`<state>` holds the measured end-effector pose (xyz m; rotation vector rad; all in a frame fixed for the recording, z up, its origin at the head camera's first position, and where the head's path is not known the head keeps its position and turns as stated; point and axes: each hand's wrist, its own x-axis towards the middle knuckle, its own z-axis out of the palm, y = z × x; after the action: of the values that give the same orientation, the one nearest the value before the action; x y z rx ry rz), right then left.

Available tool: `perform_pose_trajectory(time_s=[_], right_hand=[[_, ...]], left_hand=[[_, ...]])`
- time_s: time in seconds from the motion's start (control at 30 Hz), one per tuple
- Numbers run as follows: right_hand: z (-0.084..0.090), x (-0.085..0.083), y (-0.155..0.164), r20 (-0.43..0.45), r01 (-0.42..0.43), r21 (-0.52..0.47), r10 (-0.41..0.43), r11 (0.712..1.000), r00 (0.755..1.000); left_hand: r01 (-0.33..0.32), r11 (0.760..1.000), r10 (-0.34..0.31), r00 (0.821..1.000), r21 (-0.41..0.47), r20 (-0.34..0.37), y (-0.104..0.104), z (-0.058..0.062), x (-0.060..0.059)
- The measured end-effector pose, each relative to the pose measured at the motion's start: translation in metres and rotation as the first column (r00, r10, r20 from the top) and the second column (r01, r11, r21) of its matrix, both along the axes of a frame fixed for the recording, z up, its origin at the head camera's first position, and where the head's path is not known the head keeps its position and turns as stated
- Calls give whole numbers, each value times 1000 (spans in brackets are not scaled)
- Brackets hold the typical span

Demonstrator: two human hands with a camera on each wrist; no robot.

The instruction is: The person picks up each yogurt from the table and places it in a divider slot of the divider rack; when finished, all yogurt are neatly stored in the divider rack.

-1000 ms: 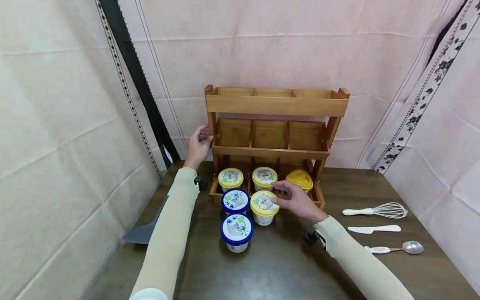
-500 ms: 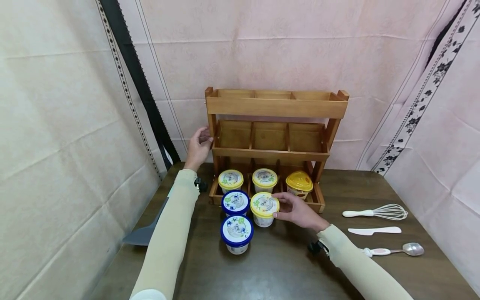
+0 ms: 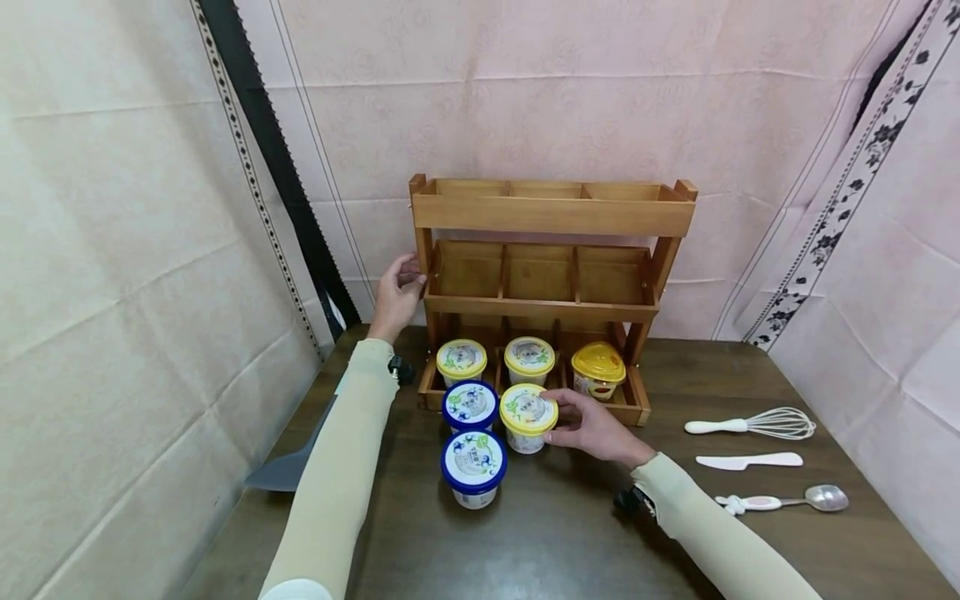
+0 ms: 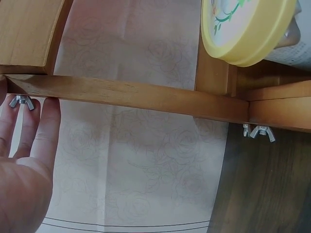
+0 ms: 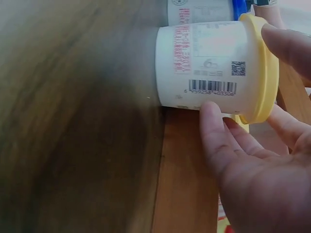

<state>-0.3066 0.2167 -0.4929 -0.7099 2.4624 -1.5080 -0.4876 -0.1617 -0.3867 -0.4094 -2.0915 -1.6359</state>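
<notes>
1. Grip status: the right hand (image 3: pixel 596 427) has its fingers curled round the yellow-lidded tub (image 3: pixel 528 417), thumb on the side wall and fingertips (image 5: pixel 286 46) on the lid rim, as the right wrist view confirms. The tub stands on the worktop (image 3: pixel 570 533), just in front of the wooden rack (image 3: pixel 551 212) and beside two blue-lidded tubs (image 3: pixel 472 433). The left hand (image 3: pixel 396 293) grasps the rack's left upright at the middle tier, fingers (image 4: pixel 46 131) wrapped to the frame.

2. Step in hand, by judgement: the grasp on the tub looks just settled and the lift not begun, since the base sits flat on the wood. The left hand appears to be steadying the rack.

3. Next move, by judgement: a clean lift, keeping the tub upright, with clearance past the blue-lidded neighbour touching or nearly touching its left side. The rack's middle and top tiers are vacant; the bottom tier carries two yellow-lidded tubs and one domed yellow cup (image 3: pixel 597 369).

4. Worktop: dark wood. Along its right edge lie a whisk (image 3: pixel 757 422), a white knife (image 3: pixel 747 459) and a spoon (image 3: pixel 787 498), well apart from the tubs. A grey flat item (image 3: pixel 288 467) overhangs the left edge; its nature cannot be told.

5. Room: pale pink patterned cloth hangs behind the rack and on both sides, with a dark strip at the left rear.
</notes>
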Motion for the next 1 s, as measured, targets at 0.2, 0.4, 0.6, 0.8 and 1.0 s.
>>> perform_pose_trajectory(time_s=[0.2,0.4,0.6,0.8,1.0], right_hand=[[-3,1,-2,-21,-4,-8,4,1000,1000],[-4,1,-3,-26,64,23,-63,998,998],[-2,2,-1,-40,82,14,-81,997,996],[6,5,5,-65,110,-8,-110,994,992],[20,8,12,-85,133,-27,-135,991,987]], left_hand=[[-5,1000,5,1000,-2,-7,-1,-1,-1],[4,1000,-4,1000,-7,-12,-1,-1,-1],[3,1000,-3,1000,-11,-9,-2,0,1],[9,1000,-9,1000,-12,0,1,2,1],[7,1000,-7,1000,-13,18,-1,1,3]])
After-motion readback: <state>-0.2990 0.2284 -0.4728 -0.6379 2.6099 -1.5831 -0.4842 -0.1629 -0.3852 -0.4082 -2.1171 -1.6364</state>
